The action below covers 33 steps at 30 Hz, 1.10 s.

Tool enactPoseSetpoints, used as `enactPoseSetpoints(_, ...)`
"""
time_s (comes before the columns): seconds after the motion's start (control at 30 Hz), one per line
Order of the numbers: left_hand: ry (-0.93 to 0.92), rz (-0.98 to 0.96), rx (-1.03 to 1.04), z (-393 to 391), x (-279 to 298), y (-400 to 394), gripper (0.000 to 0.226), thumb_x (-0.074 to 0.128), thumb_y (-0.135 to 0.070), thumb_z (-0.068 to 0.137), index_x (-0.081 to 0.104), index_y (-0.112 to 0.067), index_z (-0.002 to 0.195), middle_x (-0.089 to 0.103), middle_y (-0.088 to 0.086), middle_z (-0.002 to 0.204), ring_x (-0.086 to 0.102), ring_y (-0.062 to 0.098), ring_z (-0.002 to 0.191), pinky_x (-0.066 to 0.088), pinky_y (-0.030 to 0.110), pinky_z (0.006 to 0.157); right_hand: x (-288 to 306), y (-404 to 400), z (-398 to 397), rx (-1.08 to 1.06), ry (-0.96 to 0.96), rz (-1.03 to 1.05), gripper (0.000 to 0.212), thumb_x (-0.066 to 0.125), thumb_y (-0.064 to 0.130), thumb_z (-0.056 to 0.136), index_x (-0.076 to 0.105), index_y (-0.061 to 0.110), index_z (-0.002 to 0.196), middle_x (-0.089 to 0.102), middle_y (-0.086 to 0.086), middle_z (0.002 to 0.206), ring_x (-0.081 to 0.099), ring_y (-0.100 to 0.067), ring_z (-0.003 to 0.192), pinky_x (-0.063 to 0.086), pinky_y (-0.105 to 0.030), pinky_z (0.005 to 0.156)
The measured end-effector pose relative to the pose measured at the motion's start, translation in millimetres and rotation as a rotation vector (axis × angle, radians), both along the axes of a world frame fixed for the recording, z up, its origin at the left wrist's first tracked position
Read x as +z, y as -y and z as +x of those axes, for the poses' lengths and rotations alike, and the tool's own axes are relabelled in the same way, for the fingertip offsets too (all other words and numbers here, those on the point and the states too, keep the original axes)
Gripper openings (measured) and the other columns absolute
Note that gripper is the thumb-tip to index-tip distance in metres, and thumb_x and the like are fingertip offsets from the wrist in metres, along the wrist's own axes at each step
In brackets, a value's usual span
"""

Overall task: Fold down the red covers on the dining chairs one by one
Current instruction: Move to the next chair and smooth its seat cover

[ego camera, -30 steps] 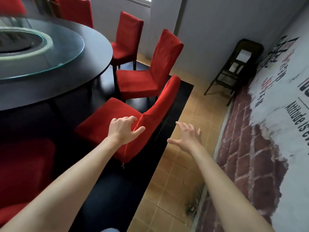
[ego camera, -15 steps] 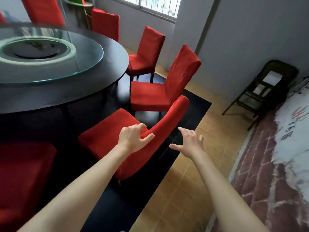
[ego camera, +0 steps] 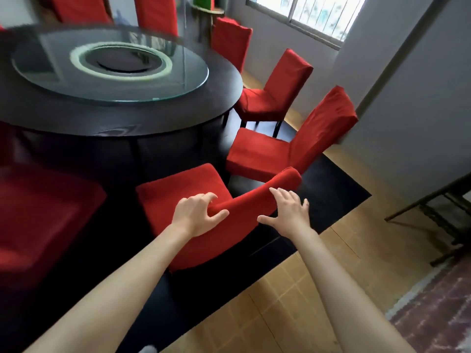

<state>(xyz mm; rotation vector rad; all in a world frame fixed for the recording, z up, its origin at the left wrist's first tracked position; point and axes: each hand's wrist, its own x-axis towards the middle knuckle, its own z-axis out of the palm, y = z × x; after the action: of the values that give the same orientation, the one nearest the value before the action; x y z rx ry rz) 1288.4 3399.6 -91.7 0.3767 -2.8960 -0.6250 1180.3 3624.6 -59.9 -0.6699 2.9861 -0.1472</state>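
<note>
In the head view we look down on our two bare arms, which reach toward the nearest dining chair [ego camera: 178, 200]. We take the round dark table [ego camera: 122, 118] as our landmark. This chair stands at the near right edge of the table, with its seat turned to the table and its back toward us. The red cover [ego camera: 244, 207] lies over the whole chair, and at the top of the back it makes a thick rounded roll.

Our left hand [ego camera: 197, 215] is at the left end of this top edge. Its fingers are curled over the cloth and the thumb comes from below, so it grips the red cover there. Our right hand [ego camera: 286, 212] is on the back side of the same edge, the side far from the table. Its fingers are spread and almost straight and lie against the cloth; it does not close around anything.

Further along the right side of the table stand more covered chairs: a second chair [ego camera: 293, 149] just behind the first one, then a third chair [ego camera: 275, 90]. Their covers are up over the tall backs. On the table lies a glass turntable [ego camera: 109, 64]. Beyond the table, on the far right, there is a window [ego camera: 318, 16], and the floor on the side away from the table has tan tiles [ego camera: 293, 301].
</note>
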Motion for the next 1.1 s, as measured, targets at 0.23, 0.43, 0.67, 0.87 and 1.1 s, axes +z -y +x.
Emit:
enactPoseSetpoints(0.23, 0.064, -0.028, 0.117, -2, -6, -6, 0.066, 0.045, -0.071, 0.083, 0.051, -0.028, 0.132, 0.066, -0.008, 0.115, 0.063, 0.014, 0.104, 0.048, 0.033, 0.089, -4, 0, -38, 0.143, 0.014, 0.043, 0.094, 0.065, 0.067, 0.076, 0.024, 0.029, 0.151, 0.027, 0.002, 0.157, 0.017, -0.026, 0.146, 0.012, -0.059, 0.115)
enactPoseSetpoints(0.43, 0.100, -0.054, 0.117, -5, -9, -3, 0.069, 0.041, -0.075, 0.080, 0.049, -0.031, 0.133, 0.067, -0.011, 0.110, 0.064, 0.014, 0.100, 0.047, 0.031, 0.081, -7, 9, -63, 0.152, 0.043, 0.052, 0.094, 0.068, 0.065, 0.075, 0.026, 0.030, 0.151, 0.027, 0.002, 0.157, 0.017, -0.027, 0.146, 0.011, -0.060, 0.115)
enactPoseSetpoints(0.67, 0.135, -0.077, 0.135, -5, -9, -4, 0.071, 0.039, -0.076, 0.080, 0.047, -0.031, 0.134, 0.067, -0.009, 0.111, 0.064, 0.015, 0.100, 0.048, 0.031, 0.081, -11, 18, -93, 0.290, 0.086, 0.119, 0.102, 0.068, 0.069, 0.070, 0.022, 0.029, 0.152, 0.033, 0.001, 0.155, 0.016, -0.028, 0.147, 0.008, -0.060, 0.115)
enactPoseSetpoints(0.87, 0.176, -0.225, 0.282, -5, -12, -10, 0.081, 0.027, -0.083, 0.075, 0.049, -0.030, 0.132, 0.071, -0.009, 0.095, 0.066, 0.013, 0.087, 0.050, 0.029, 0.074, -17, 28, -117, 0.538, 0.103, 0.199, 0.099, 0.065, 0.072, 0.069, 0.027, 0.029, 0.150, 0.045, 0.000, 0.146, 0.028, -0.026, 0.142, 0.008, -0.060, 0.115)
enactPoseSetpoints(1.1, 0.248, -0.266, 0.527, -2, -10, -33, 0.080, 0.022, -0.082, 0.074, 0.055, -0.029, 0.125, 0.043, -0.015, 0.054, 0.060, 0.013, 0.066, 0.042, 0.027, 0.062, -25, 29, -129, 0.697, 0.116, 0.213, 0.095, 0.056, 0.080, 0.070, 0.033, 0.030, 0.147, 0.055, 0.003, 0.136, 0.042, -0.025, 0.132, 0.014, -0.059, 0.113)
